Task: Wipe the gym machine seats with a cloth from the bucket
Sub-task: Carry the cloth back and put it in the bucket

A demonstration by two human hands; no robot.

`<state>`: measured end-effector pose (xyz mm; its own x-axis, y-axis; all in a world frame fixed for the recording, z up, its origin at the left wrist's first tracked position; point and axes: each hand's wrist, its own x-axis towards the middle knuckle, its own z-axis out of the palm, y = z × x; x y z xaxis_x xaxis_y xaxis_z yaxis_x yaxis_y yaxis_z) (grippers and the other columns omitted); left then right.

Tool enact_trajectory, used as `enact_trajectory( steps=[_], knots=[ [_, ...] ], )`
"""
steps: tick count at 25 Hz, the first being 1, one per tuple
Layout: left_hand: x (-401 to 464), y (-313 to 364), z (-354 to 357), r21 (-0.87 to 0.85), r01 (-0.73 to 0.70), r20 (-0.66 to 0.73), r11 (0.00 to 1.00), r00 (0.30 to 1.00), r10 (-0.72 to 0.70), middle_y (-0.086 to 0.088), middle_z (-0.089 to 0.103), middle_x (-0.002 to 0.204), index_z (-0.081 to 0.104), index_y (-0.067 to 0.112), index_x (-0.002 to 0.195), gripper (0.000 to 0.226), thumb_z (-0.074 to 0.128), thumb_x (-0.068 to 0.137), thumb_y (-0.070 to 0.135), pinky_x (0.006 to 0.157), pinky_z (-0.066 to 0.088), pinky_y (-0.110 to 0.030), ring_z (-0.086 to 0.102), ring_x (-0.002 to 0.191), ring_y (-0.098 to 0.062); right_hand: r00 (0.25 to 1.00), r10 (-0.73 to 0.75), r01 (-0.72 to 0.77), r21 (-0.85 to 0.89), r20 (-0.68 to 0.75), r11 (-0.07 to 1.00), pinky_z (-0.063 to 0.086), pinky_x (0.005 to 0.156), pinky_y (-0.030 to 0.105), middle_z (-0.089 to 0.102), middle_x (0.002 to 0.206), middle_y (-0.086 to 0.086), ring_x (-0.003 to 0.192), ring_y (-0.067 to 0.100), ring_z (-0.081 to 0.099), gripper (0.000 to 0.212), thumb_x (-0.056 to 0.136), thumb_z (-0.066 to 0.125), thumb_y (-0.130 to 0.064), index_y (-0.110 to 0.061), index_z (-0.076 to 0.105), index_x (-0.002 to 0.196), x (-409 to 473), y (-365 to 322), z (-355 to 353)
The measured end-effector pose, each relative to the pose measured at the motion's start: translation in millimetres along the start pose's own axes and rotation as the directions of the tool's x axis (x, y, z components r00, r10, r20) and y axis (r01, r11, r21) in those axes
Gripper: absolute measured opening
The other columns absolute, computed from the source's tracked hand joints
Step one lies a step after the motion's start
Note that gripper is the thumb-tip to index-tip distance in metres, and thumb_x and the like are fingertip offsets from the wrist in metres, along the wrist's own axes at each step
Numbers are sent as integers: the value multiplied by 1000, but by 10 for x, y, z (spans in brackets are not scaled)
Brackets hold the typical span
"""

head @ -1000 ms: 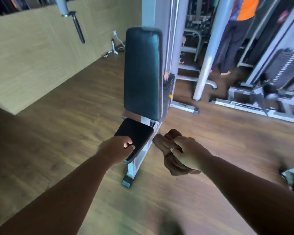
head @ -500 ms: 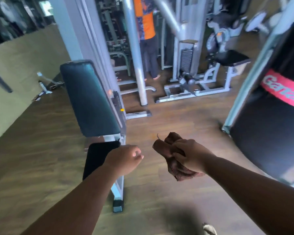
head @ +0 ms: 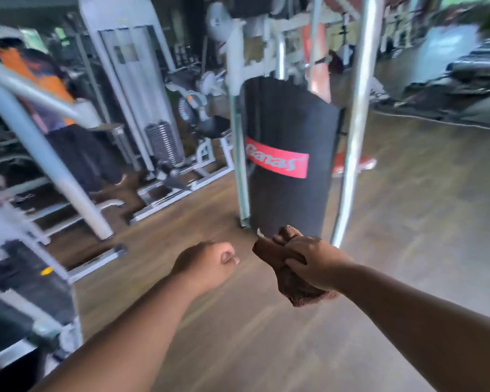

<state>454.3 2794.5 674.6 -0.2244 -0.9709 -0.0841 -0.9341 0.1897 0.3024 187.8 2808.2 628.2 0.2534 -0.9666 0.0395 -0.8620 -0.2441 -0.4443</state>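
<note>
A brown cloth is gripped by the right hand, whose fingers are curled tightly round its bunched middle, with folds left sticking out above and below the fist. The left hand is clenched with nothing in it and is held apart from the cloth. On the black punching bag ahead, a red band with the word "Ganas" can be read

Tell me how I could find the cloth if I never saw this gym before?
Look for the tall black punching bag with the red label, hanging between shiny metal poles. Just below it, over the wooden floor, the right hand grips a bunched cloth. It is the only soft, brown, crumpled thing; the left hand beside it holds nothing.
</note>
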Motion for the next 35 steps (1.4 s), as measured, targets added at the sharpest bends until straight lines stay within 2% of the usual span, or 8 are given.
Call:
enact_trajectory(
  steps=[6,11,14,17,21,24,29,35],
  knots=[
    [1177,2254,666,-12,-267,25,964,963,267,14,64,99,66,35,105,27,58,88,54,82,50,-28,62,95,-12,980,194,-197,-61,-52,978,49,89,38,63,114,-10,105,20,57,44,80,42,-51,-33,64,114,-546,1992,-1135],
    [1914,3781,1069,-106,-357,85,928,927,366,12,64,91,67,37,96,34,53,75,59,83,53,-34,64,89,-19,935,320,-335,-82,-152,939,49,91,38,64,118,-12,106,20,58,33,91,52,-42,-35,64,121,-954,3294,-1998],
    [2291,4492,1230,-117,-418,136,901,892,432,10,67,98,63,41,99,40,48,71,65,87,53,-36,64,92,-21,893,405,-419,-37,-197,907,50,90,41,64,117,-10,106,21,58,35,88,49,-45,-36,64,119,-1143,3869,-2291],
    [2681,5079,1359,-49,-493,180,869,851,493,15,66,105,65,37,107,30,57,86,56,90,49,-32,62,101,-16,852,473,-484,5,-223,875,50,89,43,63,118,-8,107,23,58,44,82,42,-51,-37,62,119,-1225,4387,-2471],
    [3425,5840,1594,-20,-595,199,804,785,586,17,66,103,65,37,107,26,58,88,54,87,49,-30,62,99,-13,800,550,-566,5,-239,825,48,92,41,62,122,-5,113,26,56,36,90,49,-43,-33,63,121,-1095,5199,-2800],
    [4186,6426,1750,-22,-655,219,755,734,643,17,63,102,64,39,107,25,56,89,54,85,49,-31,62,97,-12,763,595,-616,-3,-254,788,45,89,36,60,125,-6,114,25,55,33,94,49,-40,-35,61,124,-832,5883,-3115],
    [5382,7569,1963,-2,-764,305,646,614,728,17,61,103,63,39,110,27,53,91,55,77,43,-28,59,96,-10,635,710,-730,63,-306,680,47,89,37,60,125,-5,114,26,56,32,93,51,-42,-37,61,123,-561,6938,-3603],
    [6211,8981,2415,-49,-830,387,556,497,777,17,61,105,63,40,109,26,52,91,56,80,46,-29,58,98,-11,500,803,-831,83,-325,551,44,85,33,63,121,-3,110,27,57,27,94,52,-40,-30,64,116,-687,8150,-4098]
  ],
)
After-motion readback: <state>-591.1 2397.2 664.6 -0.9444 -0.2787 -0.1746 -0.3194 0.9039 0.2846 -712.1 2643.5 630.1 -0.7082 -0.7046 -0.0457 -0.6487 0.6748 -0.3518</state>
